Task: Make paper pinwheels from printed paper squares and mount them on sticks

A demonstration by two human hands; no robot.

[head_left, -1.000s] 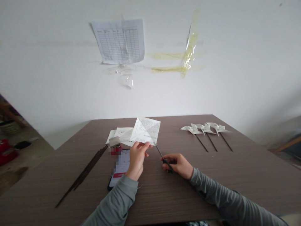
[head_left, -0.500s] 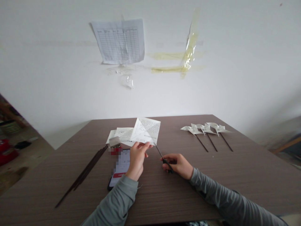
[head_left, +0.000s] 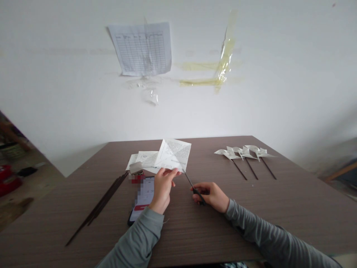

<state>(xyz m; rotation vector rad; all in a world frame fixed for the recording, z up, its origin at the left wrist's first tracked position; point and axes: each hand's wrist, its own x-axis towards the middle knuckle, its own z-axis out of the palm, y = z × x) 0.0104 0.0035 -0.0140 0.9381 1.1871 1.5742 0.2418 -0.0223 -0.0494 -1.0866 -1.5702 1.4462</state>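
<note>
Above the table, a square of printed paper [head_left: 174, 154] with diagonal creases is pinched at its lower edge by my left hand [head_left: 163, 190]. My right hand [head_left: 211, 195] is closed around the dark handles of a pair of scissors [head_left: 190, 182]. The blades point up and to the left, their tips at the paper's lower right corner. How far they are parted is too small to tell. Behind the held square, more printed paper sheets [head_left: 134, 160] lie on the table.
Three paper pinwheels [head_left: 245, 152] on dark sticks lie at the right of the brown table [head_left: 223, 230]. A bundle of dark sticks [head_left: 103, 201] rests at the left. Beside my left wrist are a phone [head_left: 142, 203] and a small red box [head_left: 137, 177]. A white wall stands behind.
The held paper's right edge has shifted very slightly to the right. Both hands and the scissors stay practically where they were.
</note>
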